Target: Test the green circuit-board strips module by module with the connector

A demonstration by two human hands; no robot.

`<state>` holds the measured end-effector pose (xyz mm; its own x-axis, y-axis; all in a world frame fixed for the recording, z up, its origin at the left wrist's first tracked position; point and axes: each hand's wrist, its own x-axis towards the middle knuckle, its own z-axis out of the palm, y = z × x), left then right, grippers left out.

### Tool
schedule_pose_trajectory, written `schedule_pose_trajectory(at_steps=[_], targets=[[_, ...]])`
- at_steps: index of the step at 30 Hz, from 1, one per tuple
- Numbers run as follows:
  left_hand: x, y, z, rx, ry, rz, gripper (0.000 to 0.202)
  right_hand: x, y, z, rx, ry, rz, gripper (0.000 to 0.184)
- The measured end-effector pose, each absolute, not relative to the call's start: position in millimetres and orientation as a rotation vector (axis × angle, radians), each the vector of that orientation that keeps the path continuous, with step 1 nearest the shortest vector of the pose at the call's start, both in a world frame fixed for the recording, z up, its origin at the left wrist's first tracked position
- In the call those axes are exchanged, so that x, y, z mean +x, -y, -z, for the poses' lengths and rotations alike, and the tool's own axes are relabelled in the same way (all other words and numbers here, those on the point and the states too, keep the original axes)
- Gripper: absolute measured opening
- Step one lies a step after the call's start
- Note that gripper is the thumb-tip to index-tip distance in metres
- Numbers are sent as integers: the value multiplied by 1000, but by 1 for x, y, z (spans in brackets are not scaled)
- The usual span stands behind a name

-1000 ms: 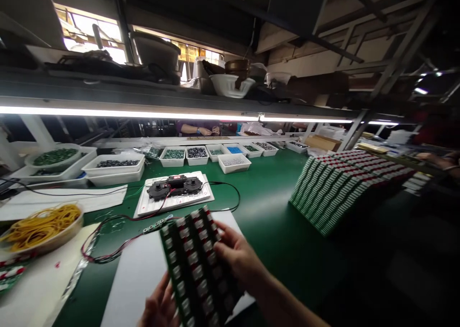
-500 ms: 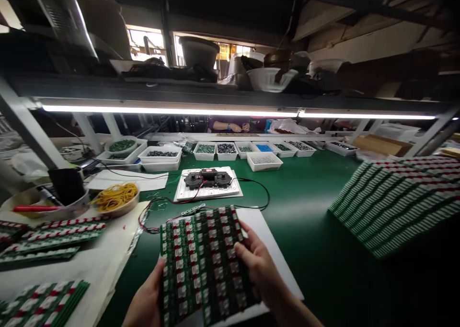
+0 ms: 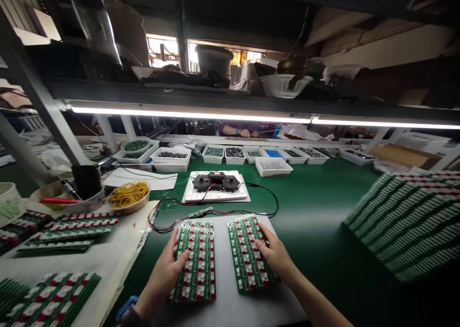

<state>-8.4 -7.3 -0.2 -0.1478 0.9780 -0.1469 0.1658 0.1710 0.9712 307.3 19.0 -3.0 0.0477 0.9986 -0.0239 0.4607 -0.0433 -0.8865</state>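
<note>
Two green circuit board panels lie side by side on a white sheet (image 3: 223,298) in front of me. My left hand (image 3: 166,273) rests on the left panel (image 3: 197,262), fingers curled over its left edge with the thumb on top. My right hand (image 3: 276,256) lies on the right panel (image 3: 248,255), fingers spread along its right edge. Both panels carry rows of small white and red parts. Behind them a white fixture (image 3: 216,189) holds a black device with red and black wires (image 3: 168,221) trailing toward the panels.
A big slanted stack of similar panels (image 3: 406,221) stands at the right. More panels (image 3: 64,228) lie on white paper at left, beside a bowl of yellow rubber bands (image 3: 127,195) and a black cup (image 3: 86,181). White parts trays (image 3: 251,154) line the back; another person's hands work beyond them.
The stack of panels that I held up in both hands is now split in two and laid flat on the white sheet. The view has swung left.
</note>
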Motion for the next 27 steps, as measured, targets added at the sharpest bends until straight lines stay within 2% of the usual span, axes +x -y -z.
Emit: schedule_pose_trajectory(at_steps=[2, 4, 7, 9, 17, 23, 27], targets=[[-11, 12, 7, 1577, -1683, -1071, 69, 310, -21, 9, -1624, 1598, -811, 60], [-8, 21, 6, 1942, -1654, -846, 61, 313, -21, 17, -1627, 1686, -706, 55], [5, 34, -5, 2138, -1502, -334, 73, 316, -18, 27, -1609, 1836, -575, 49], [12, 39, -10, 2157, -1510, -181, 76, 317, -16, 32, -1585, 1912, -564, 48], [9, 41, 6, 2321, -1463, -316, 57, 320, -14, 40, -1480, 1930, -679, 44], [5, 39, 1, 2304, -1433, -225, 60, 318, -15, 41, -1536, 1958, -638, 47], [-7, 35, 13, 2347, -1387, -309, 61, 317, -17, 41, -1510, 2005, -643, 46]])
